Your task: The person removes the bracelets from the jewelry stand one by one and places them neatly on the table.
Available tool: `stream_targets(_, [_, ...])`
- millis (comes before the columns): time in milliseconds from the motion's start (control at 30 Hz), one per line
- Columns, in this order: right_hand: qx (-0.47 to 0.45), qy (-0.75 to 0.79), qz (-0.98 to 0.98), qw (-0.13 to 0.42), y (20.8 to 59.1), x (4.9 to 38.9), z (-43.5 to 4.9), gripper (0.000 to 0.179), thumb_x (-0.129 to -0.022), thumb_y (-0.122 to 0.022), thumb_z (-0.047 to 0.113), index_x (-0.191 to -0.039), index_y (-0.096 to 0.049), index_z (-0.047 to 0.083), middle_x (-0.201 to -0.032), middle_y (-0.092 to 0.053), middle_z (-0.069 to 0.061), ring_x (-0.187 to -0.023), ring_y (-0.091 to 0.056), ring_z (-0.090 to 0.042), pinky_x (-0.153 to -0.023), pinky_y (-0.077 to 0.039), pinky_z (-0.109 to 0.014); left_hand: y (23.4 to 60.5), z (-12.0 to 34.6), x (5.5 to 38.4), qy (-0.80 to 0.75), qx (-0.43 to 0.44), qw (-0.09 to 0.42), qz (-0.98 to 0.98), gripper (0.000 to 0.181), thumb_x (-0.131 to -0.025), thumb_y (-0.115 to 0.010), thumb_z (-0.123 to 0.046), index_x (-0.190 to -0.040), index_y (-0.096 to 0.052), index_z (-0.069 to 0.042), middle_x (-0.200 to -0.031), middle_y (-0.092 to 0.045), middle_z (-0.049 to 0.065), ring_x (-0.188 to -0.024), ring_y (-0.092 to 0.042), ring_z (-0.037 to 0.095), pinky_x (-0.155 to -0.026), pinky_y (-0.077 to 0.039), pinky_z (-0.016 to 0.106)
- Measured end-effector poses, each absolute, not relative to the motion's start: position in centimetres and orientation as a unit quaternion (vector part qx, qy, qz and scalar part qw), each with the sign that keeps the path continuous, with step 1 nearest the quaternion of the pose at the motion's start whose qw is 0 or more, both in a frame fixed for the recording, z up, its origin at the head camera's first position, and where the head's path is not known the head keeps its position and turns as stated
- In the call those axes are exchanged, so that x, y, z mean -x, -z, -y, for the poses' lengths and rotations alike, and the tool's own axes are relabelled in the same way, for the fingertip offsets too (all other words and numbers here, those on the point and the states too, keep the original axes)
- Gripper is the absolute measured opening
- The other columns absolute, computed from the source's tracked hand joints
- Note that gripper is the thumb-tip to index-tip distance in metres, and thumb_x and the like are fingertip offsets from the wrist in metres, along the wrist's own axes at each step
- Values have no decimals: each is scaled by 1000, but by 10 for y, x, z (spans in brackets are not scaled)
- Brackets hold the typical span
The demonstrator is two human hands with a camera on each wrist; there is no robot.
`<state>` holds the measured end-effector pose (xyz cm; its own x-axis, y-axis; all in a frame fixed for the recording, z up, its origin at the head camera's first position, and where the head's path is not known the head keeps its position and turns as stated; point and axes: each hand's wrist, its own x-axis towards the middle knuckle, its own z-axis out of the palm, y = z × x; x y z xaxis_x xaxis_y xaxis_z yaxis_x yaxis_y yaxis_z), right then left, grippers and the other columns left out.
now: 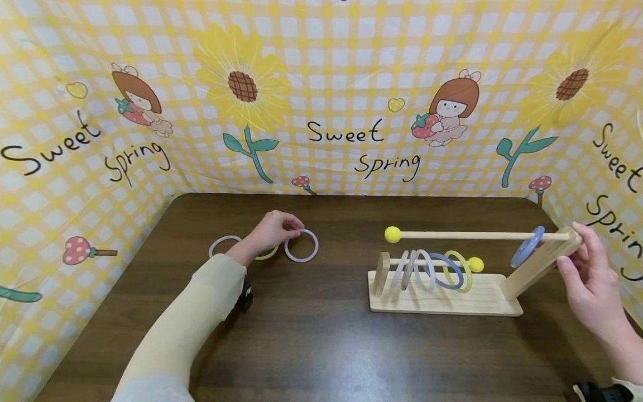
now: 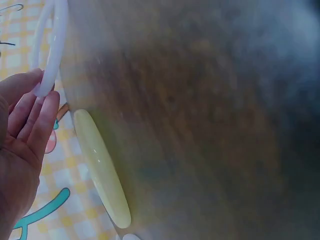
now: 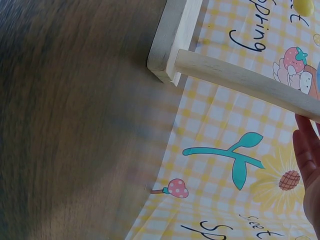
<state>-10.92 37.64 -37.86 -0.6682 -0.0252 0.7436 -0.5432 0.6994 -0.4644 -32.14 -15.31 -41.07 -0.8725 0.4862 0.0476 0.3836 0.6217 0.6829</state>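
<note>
My left hand pinches a pale lilac ring by its edge, held upright in the left wrist view. Behind that wrist lie a yellow ring and a whitish ring, both partly hidden by the arm. On the right, my right hand grips the top of the slanted post of a wooden ring stand. A blue ring hangs on the stand's upper rod, close to the post. Several rings in white, grey, blue and yellow hang on the lower rod.
Each rod ends in a yellow ball, the upper one pointing left and the lower one pointing right. The dark wooden table meets a yellow checked cloth at its back and sides.
</note>
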Motion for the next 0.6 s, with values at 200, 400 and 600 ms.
stream_targets(200, [-166,-345,846,370,377,108,-376,49,-93,-44,-16,-140,-30,-11,-123,-49,25,-95,-50,10,-78,-35,-3,414,154,333,-317,-269,65,-907,10,-87,-72,-2,-97,-74,-1,-88,-71,4,-87,-66,19,-80,-52,36])
stream_targets(400, [-174,-359,840,367,376,108,-375,49,-93,-44,-16,-140,-29,-11,-122,-51,23,-94,-51,9,-78,-36,-3,415,155,335,-283,-262,67,-920,9,-86,-74,-6,-94,-75,-6,-89,-73,1,-90,-65,19,-81,-50,36])
stream_targets(600, [-174,-357,840,369,376,107,-375,47,-95,-44,-11,-141,-30,-11,-122,-51,23,-94,-52,9,-79,-37,-3,415,153,336,-263,-260,61,-927,7,-86,-75,-9,-93,-76,-10,-89,-72,-2,-88,-64,18,-81,-49,36])
